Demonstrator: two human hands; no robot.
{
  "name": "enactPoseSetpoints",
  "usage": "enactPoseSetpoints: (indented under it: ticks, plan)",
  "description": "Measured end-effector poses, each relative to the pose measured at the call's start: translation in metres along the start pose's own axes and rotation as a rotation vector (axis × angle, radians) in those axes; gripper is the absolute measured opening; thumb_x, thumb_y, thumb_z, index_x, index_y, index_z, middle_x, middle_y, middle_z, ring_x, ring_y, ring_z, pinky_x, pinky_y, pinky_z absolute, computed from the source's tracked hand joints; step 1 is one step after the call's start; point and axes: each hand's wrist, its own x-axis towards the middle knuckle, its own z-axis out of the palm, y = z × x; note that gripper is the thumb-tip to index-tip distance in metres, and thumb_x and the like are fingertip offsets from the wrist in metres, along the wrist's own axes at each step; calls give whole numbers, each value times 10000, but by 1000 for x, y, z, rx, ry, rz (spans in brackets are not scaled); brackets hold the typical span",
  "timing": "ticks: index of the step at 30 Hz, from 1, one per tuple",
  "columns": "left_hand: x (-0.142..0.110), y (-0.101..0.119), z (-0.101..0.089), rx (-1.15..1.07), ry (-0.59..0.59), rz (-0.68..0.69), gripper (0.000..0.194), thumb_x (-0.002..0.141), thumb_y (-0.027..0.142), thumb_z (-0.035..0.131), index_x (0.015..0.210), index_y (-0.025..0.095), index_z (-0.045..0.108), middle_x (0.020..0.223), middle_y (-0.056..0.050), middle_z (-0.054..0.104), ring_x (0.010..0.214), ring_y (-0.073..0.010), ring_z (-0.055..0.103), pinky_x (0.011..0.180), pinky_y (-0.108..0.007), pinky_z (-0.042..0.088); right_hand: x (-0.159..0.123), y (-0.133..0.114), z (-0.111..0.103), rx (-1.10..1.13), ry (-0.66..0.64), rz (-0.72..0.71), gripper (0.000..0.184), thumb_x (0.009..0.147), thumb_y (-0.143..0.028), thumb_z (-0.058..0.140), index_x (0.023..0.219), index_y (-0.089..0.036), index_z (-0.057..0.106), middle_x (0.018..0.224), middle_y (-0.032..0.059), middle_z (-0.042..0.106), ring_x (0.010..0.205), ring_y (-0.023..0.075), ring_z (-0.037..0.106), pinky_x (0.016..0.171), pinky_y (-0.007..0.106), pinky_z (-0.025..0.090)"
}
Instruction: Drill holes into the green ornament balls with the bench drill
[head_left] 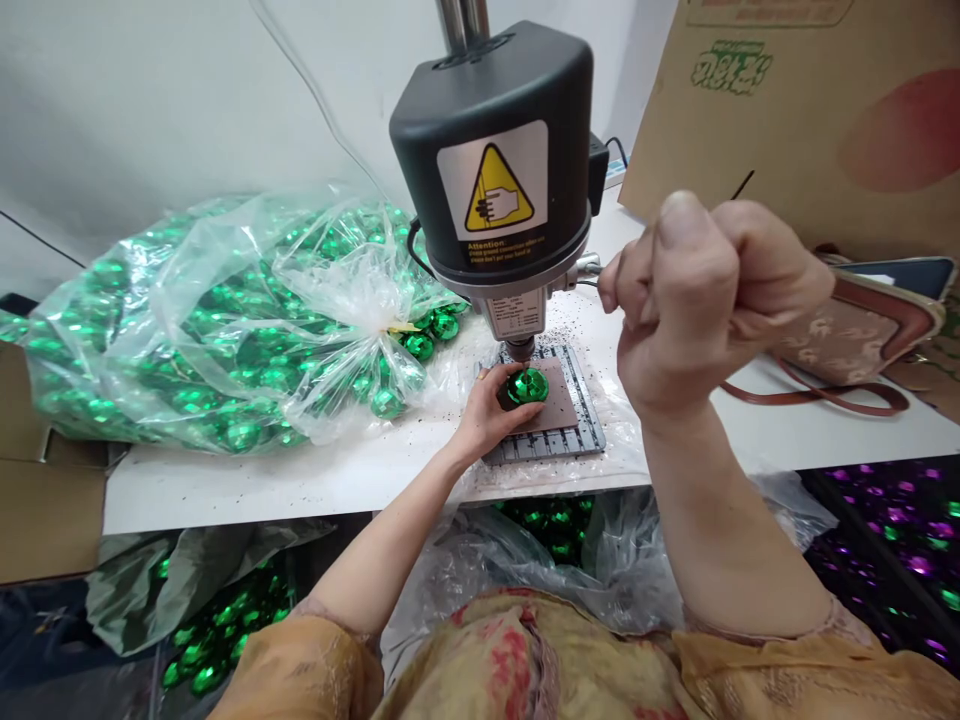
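Green ball (528,386) is held in the head view directly under the chuck (519,350) of the drill press (491,150), on a brown board (561,405) laid over the slotted metal base (591,435). It is grasped by the left hand (484,415) between thumb and fingers, apparently so that it is kept from rolling or turning, with its top left uncovered below the chuck. The board is probably placed there as a pad, so that the base is spared. The right hand (694,300) is raised and clenched beside the metal handle (587,268); whether the handle is enclosed by the fingers cannot be told. By this arrangement, the two hands are seemingly kept to separate jobs, steadying and working the lever side. Dark crumbs are scattered over the white table (300,490), where a clear bag (225,300) of similar balls is set to the left, presumably within reach.
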Motion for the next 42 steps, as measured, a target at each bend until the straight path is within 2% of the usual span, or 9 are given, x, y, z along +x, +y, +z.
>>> enactPoseSetpoints:
  ticks: [10, 18, 23, 30, 34, 37, 38, 40, 42]
  plan:
    - [-2, -1, 0, -4, -12, -15, 527, 735, 363, 850, 1207, 216, 670, 1060, -77, 660, 1008, -263, 603, 913, -407, 501, -10, 11, -6, 187, 8, -126, 535, 862, -251, 606, 582, -187, 155, 473, -53, 178, 409, 49, 214, 408, 266, 271]
    - [-3, -2, 1, 16, -14, -18, 517, 755, 359, 840, 1218, 223, 654, 1075, -73, 644, 1026, -251, 603, 929, -397, 504, -20, 21, -12, 195, 2, -103, 588, 836, -194, 582, 541, -178, 74, 448, -63, 177, 381, 37, 171, 377, 281, 212]
    - [-3, -2, 1, 19, -8, -8, 518, 759, 351, 838, 1221, 214, 648, 1102, -84, 650, 1047, -262, 598, 935, -402, 499, -19, 25, -11, 229, 1, -277, 509, 812, -99, 565, 568, -177, 125, 480, -68, 210, 382, 35, 236, 382, 247, 249]
    - [-4, -2, 1, -4, -9, 3, 500, 767, 354, 830, 1212, 216, 650, 1087, -80, 661, 1058, -268, 596, 942, -404, 490, -28, 33, -19, 244, -63, -331, 481, 832, -132, 564, 560, -184, 170, 489, -68, 231, 391, 30, 247, 413, 253, 316]
    - [-3, -3, 2, -4, -14, 0, 503, 759, 350, 833, 1209, 222, 648, 1083, -76, 664, 1057, -265, 597, 948, -410, 486, -26, 26, -16, 230, -48, -276, 511, 857, -144, 569, 556, -174, 157, 479, -62, 211, 388, 23, 249, 421, 250, 301]
    - [-1, -2, 3, -21, 10, -12, 513, 745, 345, 838, 1199, 220, 634, 1098, -73, 668, 1046, -254, 611, 940, -404, 493, -9, 10, -6, 197, 9, -122, 527, 878, -154, 581, 554, -185, 166, 477, -62, 175, 392, 27, 243, 412, 251, 259]
    - [-2, 0, 4, -25, 31, -22, 515, 742, 343, 838, 1193, 218, 624, 1105, -71, 670, 1034, -247, 618, 924, -396, 499, -2, 4, -3, 157, 19, -54, 521, 873, -151, 596, 542, -194, 195, 480, -63, 198, 405, 35, 281, 420, 257, 265]
    - [-10, 5, 6, -2, 126, -53, 496, 732, 339, 835, 1151, 208, 603, 1088, -66, 673, 987, -231, 632, 869, -374, 510, 10, -5, 3, 106, -2, 24, 488, 870, -131, 594, 534, -203, 249, 490, -65, 233, 426, 38, 335, 442, 257, 277]
    - [-27, 14, 9, 73, 259, -71, 461, 728, 359, 829, 1085, 203, 583, 1024, -56, 669, 920, -216, 635, 799, -351, 509, 17, -9, 7, 100, -20, 50, 465, 877, -130, 583, 539, -202, 272, 497, -66, 261, 442, 30, 363, 468, 246, 281]
